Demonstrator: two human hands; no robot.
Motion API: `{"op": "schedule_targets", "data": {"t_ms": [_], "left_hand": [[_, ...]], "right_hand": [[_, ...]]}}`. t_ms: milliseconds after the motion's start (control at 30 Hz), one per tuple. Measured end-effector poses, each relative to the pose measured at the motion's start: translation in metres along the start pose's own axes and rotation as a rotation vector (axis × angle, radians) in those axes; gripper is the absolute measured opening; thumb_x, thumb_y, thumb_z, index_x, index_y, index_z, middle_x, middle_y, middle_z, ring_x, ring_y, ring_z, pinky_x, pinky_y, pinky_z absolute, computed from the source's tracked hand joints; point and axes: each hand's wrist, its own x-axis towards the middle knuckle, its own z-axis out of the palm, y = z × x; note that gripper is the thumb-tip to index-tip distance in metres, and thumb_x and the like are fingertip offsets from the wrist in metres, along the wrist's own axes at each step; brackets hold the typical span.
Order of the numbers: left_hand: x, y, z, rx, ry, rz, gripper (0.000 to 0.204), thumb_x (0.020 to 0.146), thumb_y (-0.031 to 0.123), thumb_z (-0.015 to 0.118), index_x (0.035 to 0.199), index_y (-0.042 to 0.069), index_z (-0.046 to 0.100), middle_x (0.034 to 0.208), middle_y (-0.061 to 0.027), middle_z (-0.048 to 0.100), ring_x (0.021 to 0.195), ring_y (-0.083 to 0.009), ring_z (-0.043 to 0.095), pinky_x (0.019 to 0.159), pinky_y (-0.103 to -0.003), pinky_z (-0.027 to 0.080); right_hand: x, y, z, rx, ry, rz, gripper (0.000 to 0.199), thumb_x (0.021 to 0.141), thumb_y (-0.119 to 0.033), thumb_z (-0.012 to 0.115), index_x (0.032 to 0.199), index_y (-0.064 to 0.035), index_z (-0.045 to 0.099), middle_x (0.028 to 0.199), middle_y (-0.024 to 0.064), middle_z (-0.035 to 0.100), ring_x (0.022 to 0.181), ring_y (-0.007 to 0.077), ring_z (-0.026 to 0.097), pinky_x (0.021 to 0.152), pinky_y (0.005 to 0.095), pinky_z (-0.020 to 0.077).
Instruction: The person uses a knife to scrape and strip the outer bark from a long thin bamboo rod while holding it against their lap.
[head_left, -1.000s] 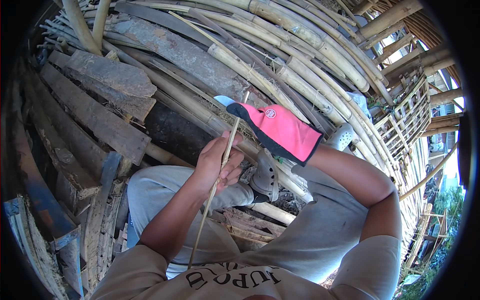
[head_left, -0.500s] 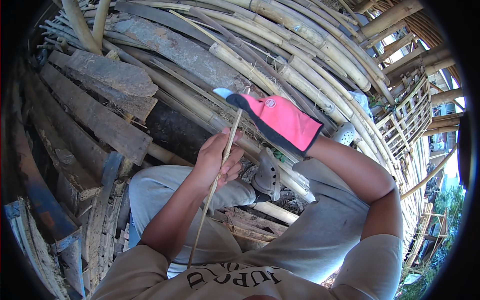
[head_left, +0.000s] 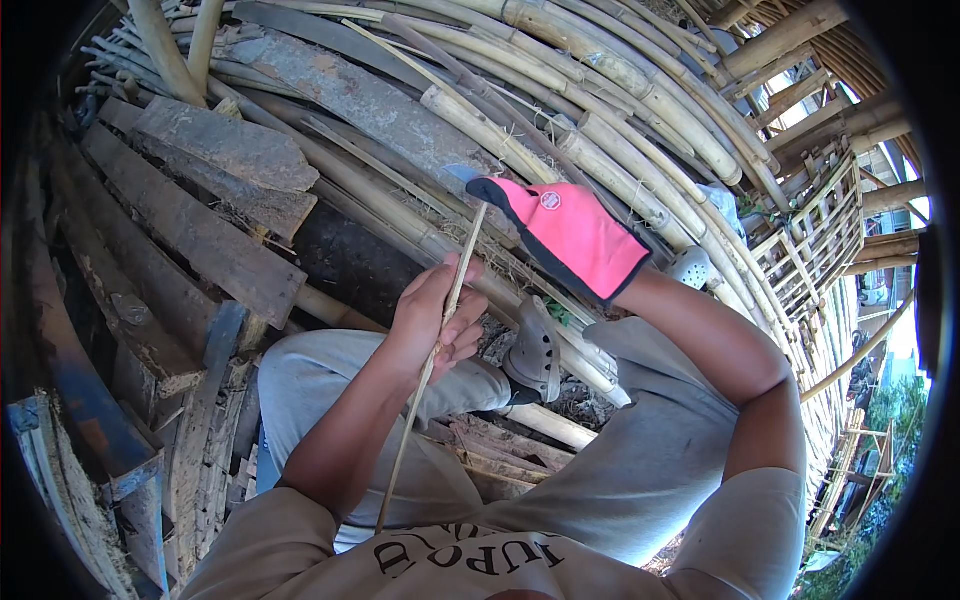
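My bare left hand [head_left: 435,315] is closed around a thin bamboo strip [head_left: 412,420]. The strip slants from beside my right hand down to my shirt. On my right hand [head_left: 572,235] is a pink glove with dark edging, its fingers curled and mostly turned out of sight. From the glove's far end sticks the pale, pointed blade of a knife [head_left: 460,173]; its handle is hidden. The strip's upper tip stands just below the blade and the glove's dark fingertip, apart from the blade as far as I can tell.
Bamboo poles [head_left: 640,75] lie stacked across the far side. Weathered planks [head_left: 190,225] are piled at the left. My feet, in grey clogs [head_left: 533,350], rest among the bamboo. A woven bamboo lattice [head_left: 815,235] stands at the right.
My gloved right hand has shifted slightly right, drawing the blade off the strip's tip. The blade looks duller now. My left hand and the strip stay almost still.
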Motion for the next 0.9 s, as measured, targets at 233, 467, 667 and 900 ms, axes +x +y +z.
{"op": "schedule_targets", "data": {"t_ms": [233,467,667,900], "left_hand": [[0.001,0.002,0.006,-0.005,0.047,-0.020,0.033,0.109,0.041,0.031,0.093,0.017,0.046,0.045,0.0016,0.037,0.026,-0.0094,0.029,0.029,-0.023,0.018],[0.000,-0.002,0.002,0.069,0.117,-0.014,0.038,0.109,0.034,0.032,0.087,0.012,0.054,0.047,0.0022,0.036,0.028,-0.0079,0.029,0.029,-0.023,0.019],[-0.001,-0.004,0.013,0.079,0.083,-0.040,0.034,0.109,0.040,0.032,0.092,0.014,0.045,0.045,0.0014,0.035,0.028,-0.0085,0.027,0.028,-0.024,0.019],[0.001,0.003,0.009,0.136,0.052,-0.010,0.032,0.109,0.042,0.030,0.095,0.017,0.045,0.045,0.0026,0.036,0.028,-0.0091,0.030,0.029,-0.024,0.020]], "right_hand": [[-0.023,-0.021,0.014,-0.976,0.453,-0.802,0.024,0.098,-0.027,0.056,0.108,-0.0096,0.069,0.071,0.0190,0.062,0.066,0.0356,0.064,0.056,0.0436,0.0504],[-0.024,-0.025,0.029,-1.155,0.136,-0.617,0.040,0.099,-0.045,0.049,0.092,-0.0062,0.057,0.080,0.0159,0.066,0.072,0.0350,0.068,0.061,0.0470,0.0528],[-0.002,-0.025,-0.011,-1.194,0.450,-0.478,0.038,0.102,-0.042,0.047,0.094,-0.0062,0.057,0.078,0.0179,0.065,0.071,0.0364,0.067,0.059,0.0476,0.0527],[0.007,0.014,-0.020,-0.993,0.724,-0.547,0.021,0.093,-0.025,0.064,0.099,-0.0058,0.059,0.079,0.0186,0.066,0.070,0.0379,0.065,0.059,0.0483,0.0508]]}}
